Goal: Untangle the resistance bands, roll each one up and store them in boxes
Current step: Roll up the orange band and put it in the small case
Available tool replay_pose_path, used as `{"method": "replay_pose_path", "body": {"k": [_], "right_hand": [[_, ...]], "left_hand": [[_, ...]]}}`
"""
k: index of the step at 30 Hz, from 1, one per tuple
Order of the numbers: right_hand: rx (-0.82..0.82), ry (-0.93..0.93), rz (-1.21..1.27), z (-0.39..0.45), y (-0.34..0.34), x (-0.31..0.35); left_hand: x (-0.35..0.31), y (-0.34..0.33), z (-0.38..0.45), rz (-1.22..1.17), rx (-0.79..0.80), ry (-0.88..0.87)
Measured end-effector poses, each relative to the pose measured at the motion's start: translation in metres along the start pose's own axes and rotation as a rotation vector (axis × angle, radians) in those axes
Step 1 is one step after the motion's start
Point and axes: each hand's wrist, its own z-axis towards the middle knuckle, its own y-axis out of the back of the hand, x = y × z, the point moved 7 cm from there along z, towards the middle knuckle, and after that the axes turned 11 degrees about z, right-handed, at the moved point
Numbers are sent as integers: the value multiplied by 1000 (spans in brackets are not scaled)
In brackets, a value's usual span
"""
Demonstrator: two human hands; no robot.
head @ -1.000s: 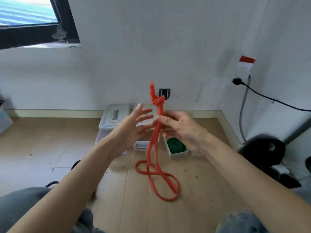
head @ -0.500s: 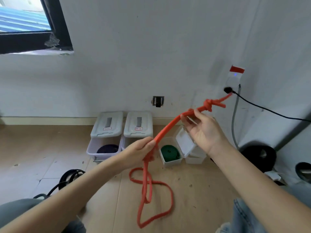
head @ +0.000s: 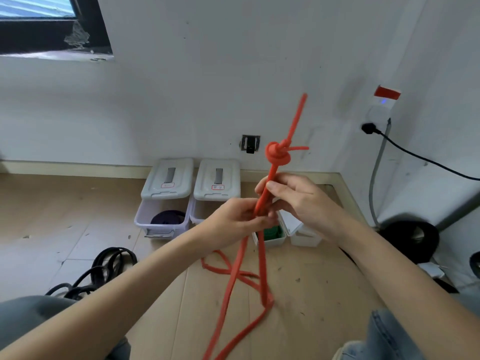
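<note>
**A:** ok so what's the band looking like?

**B:** The orange resistance band (head: pixel 262 258) is flat and thin, with one tight knot (head: pixel 277 153) held up in front of the wall. Two loose ends poke out of the knot, one pointing up, one sideways to the right. Below the hands two strands drop to the wooden floor (head: pixel 161 315) and cross in loose loops there.

**A:** who's holding it?

**B:** Both hands. The right hand (head: pixel 298 201) pinches the strand just under the knot, thumb and fingers curled round it. The left hand (head: pixel 233 219) grips the same strand right below, touching the right one.

**A:** and the count?

**B:** Four boxes by the wall. Two big clear ones with lids tipped back: one (head: pixel 162 222) has a dark purple rolled band (head: pixel 168 216), the other box (head: pixel 205 211) I can't see into. Two small white ones: one (head: pixel 272 236) holds a green roll (head: pixel 271 231), the second (head: pixel 302 233) is behind the right wrist. Plus one tangle of black bands (head: pixel 104 268) on the floor, left.
</note>
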Motion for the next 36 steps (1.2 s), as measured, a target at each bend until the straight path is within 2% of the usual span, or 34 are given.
{"method": "replay_pose_path", "body": {"k": [3, 6, 8, 11, 15, 20, 23, 26, 29, 31, 33, 34, 36], "right_hand": [[-5, 75, 6, -6, 0, 12], [-14, 97, 315, -10, 1, 18], [-70, 119, 542, -10, 8, 18], [-165, 137, 731, -10, 21, 14], [-201, 70, 680, -12, 30, 7], [-137, 58, 641, -11, 22, 8], [-74, 43, 621, -10, 12, 9], [-64, 47, 674, -10, 8, 8], [-129, 52, 802, -10, 19, 5], [-110, -45, 663, -11, 21, -1], [2, -156, 241, -17, 16, -8], [47, -136, 90, -20, 13, -5], [43, 40, -15, -23, 13, 13]], "left_hand": [[-4, 0, -3, 63, -1, -20], [-1, -5, -10, 147, 10, -24], [10, -7, -15, 225, 14, 46], [18, 0, -20, 307, 15, 113], [3, 16, -22, 304, 6, 5], [-3, 14, -21, 124, 39, 12], [-10, 9, -19, 73, 7, -24], [-14, 4, -15, 123, -69, -27], [-19, 7, -14, 125, -106, -36], [-28, 18, -17, 58, -137, -61], [-34, 35, -19, 14, -207, -106], [-34, 42, -19, 46, -229, -112], [-28, 41, -17, 186, -160, -65]]}}
